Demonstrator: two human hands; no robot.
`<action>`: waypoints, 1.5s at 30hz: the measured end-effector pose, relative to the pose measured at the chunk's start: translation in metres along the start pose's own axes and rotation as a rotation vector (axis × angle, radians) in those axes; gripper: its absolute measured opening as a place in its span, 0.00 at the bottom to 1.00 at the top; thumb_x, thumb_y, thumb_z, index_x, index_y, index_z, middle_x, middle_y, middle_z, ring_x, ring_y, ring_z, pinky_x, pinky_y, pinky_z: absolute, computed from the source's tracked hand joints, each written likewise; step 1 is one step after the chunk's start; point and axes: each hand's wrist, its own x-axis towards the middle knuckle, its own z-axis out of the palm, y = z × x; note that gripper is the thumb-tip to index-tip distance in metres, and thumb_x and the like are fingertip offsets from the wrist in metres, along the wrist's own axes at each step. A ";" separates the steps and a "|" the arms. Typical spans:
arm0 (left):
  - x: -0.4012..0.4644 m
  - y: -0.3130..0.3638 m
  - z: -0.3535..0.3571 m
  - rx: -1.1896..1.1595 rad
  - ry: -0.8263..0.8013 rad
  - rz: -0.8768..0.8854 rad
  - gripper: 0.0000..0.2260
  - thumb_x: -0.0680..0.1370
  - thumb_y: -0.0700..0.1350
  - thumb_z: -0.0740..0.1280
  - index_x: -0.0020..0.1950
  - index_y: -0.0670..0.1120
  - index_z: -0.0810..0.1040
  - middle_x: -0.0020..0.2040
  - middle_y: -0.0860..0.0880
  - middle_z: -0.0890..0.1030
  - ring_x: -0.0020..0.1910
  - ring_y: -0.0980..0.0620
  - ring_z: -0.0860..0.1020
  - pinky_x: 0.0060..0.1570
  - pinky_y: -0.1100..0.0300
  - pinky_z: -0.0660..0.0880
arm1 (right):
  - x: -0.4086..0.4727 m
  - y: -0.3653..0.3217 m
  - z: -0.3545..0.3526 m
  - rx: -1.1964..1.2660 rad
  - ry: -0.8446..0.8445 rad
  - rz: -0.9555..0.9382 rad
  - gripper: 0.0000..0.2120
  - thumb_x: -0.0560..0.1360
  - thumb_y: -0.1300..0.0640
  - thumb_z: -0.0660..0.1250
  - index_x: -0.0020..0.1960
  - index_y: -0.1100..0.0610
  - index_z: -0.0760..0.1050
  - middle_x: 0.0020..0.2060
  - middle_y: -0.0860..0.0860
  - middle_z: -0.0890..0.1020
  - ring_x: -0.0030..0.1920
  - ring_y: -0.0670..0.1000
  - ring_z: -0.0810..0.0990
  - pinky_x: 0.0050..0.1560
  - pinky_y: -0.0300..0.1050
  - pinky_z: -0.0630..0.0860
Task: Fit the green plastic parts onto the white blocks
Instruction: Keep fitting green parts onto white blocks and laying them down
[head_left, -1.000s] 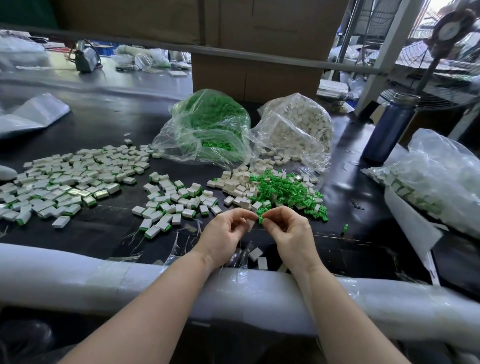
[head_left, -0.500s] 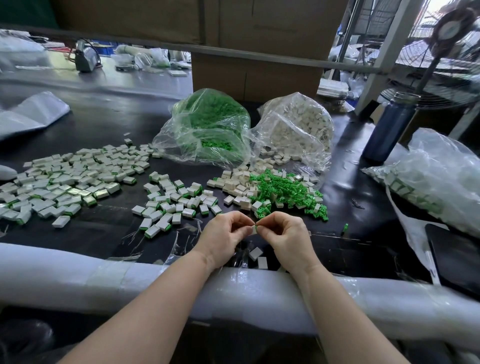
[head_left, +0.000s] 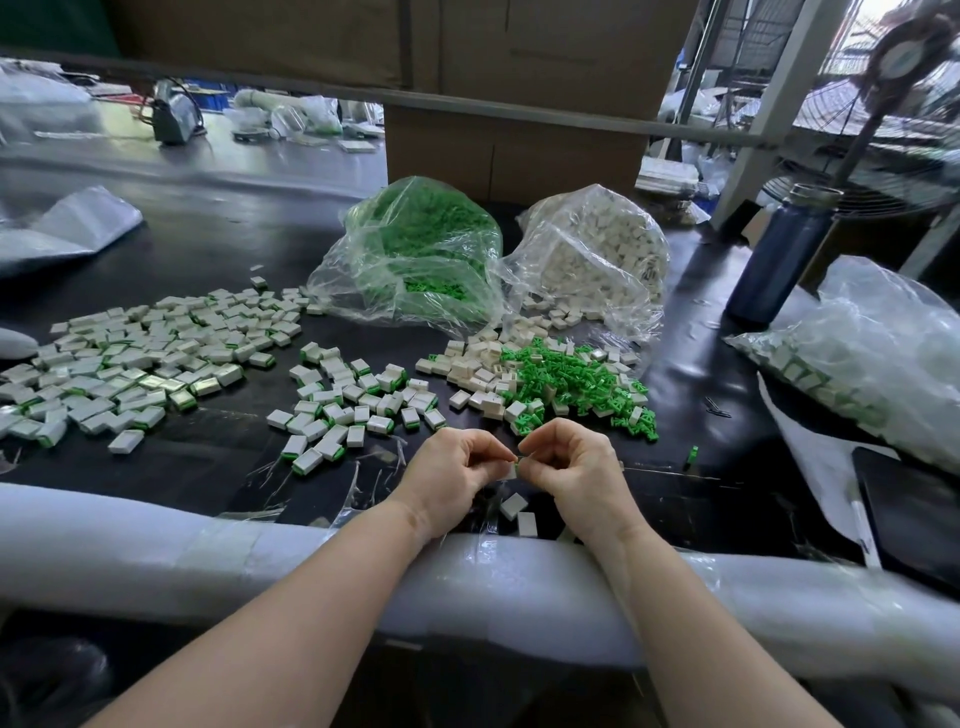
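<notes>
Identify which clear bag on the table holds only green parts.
The left bag, behind the loose piles; its neighbour holds white blocks.

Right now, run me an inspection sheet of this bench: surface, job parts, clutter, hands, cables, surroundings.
Surface: black table, its near edge wrapped in white foam padding.
Job's things: loose green parts heaped beside bare white blocks; fitted blocks spread to the left; bag of green parts and bag of white blocks behind.
Clutter: two loose blocks near the wrists; one stray green part; plastic scraps.
Hands: left hand and right hand both pinch one small piece between them.
Cables: nothing seen on this table.
Surroundings: blue bottle, cardboard box, fan, filled bag at right.
</notes>
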 end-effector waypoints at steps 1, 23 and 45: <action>0.000 0.000 0.000 0.006 -0.002 0.003 0.04 0.73 0.39 0.70 0.43 0.48 0.82 0.37 0.54 0.81 0.39 0.59 0.78 0.48 0.66 0.75 | 0.000 0.000 0.000 0.007 -0.007 0.005 0.11 0.68 0.71 0.71 0.38 0.56 0.76 0.32 0.54 0.79 0.34 0.49 0.76 0.39 0.45 0.76; -0.001 0.002 0.003 0.092 0.010 0.100 0.08 0.75 0.44 0.69 0.53 0.45 0.80 0.45 0.50 0.83 0.44 0.54 0.80 0.51 0.62 0.76 | 0.001 0.002 -0.001 0.248 0.009 0.057 0.04 0.73 0.67 0.69 0.40 0.61 0.78 0.27 0.51 0.81 0.27 0.47 0.79 0.29 0.36 0.75; 0.001 -0.003 -0.001 0.114 -0.042 0.029 0.05 0.76 0.43 0.67 0.47 0.46 0.83 0.39 0.52 0.81 0.41 0.55 0.78 0.48 0.64 0.74 | 0.002 0.000 0.000 0.012 -0.081 0.061 0.11 0.72 0.66 0.68 0.33 0.56 0.77 0.25 0.48 0.78 0.25 0.41 0.74 0.30 0.34 0.72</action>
